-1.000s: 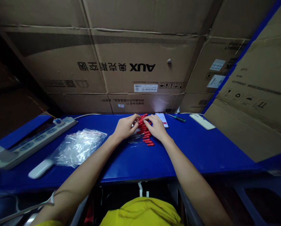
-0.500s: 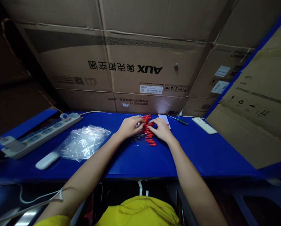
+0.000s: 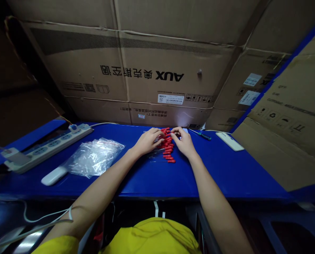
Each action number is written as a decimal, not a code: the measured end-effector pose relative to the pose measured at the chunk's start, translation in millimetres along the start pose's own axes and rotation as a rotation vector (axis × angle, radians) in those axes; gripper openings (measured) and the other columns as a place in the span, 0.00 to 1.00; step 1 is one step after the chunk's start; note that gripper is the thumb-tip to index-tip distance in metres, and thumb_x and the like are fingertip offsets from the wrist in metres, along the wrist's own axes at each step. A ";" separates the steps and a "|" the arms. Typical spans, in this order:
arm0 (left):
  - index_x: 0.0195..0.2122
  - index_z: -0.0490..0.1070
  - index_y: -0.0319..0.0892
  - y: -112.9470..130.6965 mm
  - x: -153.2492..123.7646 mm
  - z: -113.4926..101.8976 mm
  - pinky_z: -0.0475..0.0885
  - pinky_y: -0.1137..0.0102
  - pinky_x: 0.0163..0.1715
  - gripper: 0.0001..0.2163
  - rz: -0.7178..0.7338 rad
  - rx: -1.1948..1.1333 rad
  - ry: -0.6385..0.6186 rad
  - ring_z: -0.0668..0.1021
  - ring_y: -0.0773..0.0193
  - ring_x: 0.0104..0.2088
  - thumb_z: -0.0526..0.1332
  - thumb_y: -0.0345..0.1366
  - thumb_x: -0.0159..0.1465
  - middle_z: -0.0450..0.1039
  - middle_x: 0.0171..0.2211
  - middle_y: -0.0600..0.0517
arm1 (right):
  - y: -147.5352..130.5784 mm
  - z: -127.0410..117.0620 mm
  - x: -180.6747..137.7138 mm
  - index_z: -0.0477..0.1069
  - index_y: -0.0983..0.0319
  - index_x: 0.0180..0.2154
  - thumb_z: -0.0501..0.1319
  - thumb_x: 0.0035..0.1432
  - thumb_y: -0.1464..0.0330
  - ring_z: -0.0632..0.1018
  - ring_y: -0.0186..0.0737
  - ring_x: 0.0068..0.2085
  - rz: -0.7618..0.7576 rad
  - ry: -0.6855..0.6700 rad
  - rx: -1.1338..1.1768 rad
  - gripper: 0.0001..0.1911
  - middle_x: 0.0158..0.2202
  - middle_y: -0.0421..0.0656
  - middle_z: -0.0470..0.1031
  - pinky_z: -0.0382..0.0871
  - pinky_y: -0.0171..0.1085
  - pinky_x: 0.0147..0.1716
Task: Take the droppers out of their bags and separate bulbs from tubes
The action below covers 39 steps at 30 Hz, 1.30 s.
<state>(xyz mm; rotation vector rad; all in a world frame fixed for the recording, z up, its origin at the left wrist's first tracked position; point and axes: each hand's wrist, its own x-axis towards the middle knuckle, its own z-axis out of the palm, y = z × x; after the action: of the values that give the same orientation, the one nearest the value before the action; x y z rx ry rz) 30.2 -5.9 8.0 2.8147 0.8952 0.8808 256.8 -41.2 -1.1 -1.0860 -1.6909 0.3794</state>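
Leaning over the blue tabletop (image 3: 157,185), the person has two bare hands at one loose row of red-ended pieces (image 3: 168,152). I count more than ten of those, but no exact number, since they overlap and the hands cover some. Their red ends lie toward the right and thin clear shafts run out to the left, a few passing beneath the left hand (image 3: 149,140).

That hand is loosely curled, with a gap between thumb and forefinger, and its fingertips rest at the left side of the red ends. The right hand (image 3: 183,142) is bent in from the other side, thumb and forefinger slightly parted at the upper right of the row. Whether either set of fingers is actually pinching a piece I can't make out from here. The row lies between the two hands, its near end stretching out below the fingers toward the person, uncovered.

Around them I see one phone (image 3: 185,131) partly hidden behind the right hand, one green-handled screwdriver (image 3: 203,135) and one pale, flat slab (image 3: 229,141) farther right. Off to the left lies one heap of clear plastic bags (image 3: 95,157), too layered to count, with one white oblong object (image 3: 54,175) just beside it and one power strip (image 3: 51,145) carrying two plugs.
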 end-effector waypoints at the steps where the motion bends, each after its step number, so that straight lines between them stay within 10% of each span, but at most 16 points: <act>1: 0.49 0.74 0.43 0.5 0.1 0.0 0.75 0.61 0.50 0.10 -0.011 -0.004 -0.002 0.79 0.55 0.50 0.55 0.39 0.76 0.78 0.50 0.44 | -2.1 0.6 -0.2 0.72 0.57 0.43 0.61 0.67 0.59 0.80 0.45 0.39 -0.001 0.002 0.014 0.10 0.38 0.44 0.81 0.74 0.43 0.43; 19: 0.51 0.71 0.40 13.3 -21.9 -2.4 0.74 0.65 0.33 0.11 -0.081 0.312 -0.347 0.82 0.54 0.33 0.51 0.32 0.74 0.82 0.37 0.43 | -2.6 -0.2 -4.7 0.80 0.58 0.46 0.56 0.76 0.60 0.77 0.50 0.43 -0.372 -0.411 -0.421 0.15 0.41 0.49 0.83 0.71 0.46 0.45; 39: 0.45 0.72 0.42 20.0 -22.9 -2.9 0.71 0.65 0.33 0.08 -0.094 0.200 -0.373 0.80 0.54 0.28 0.52 0.32 0.73 0.80 0.31 0.44 | 2.3 -15.9 -10.2 0.83 0.54 0.50 0.60 0.74 0.57 0.78 0.45 0.40 -0.287 -0.395 -0.246 0.15 0.40 0.46 0.80 0.72 0.43 0.42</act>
<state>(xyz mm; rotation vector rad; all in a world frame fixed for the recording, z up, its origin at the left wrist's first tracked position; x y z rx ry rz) 23.6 -35.3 3.3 2.9232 1.0931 0.2500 272.4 -52.1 -2.2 -0.9631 -2.2593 0.2124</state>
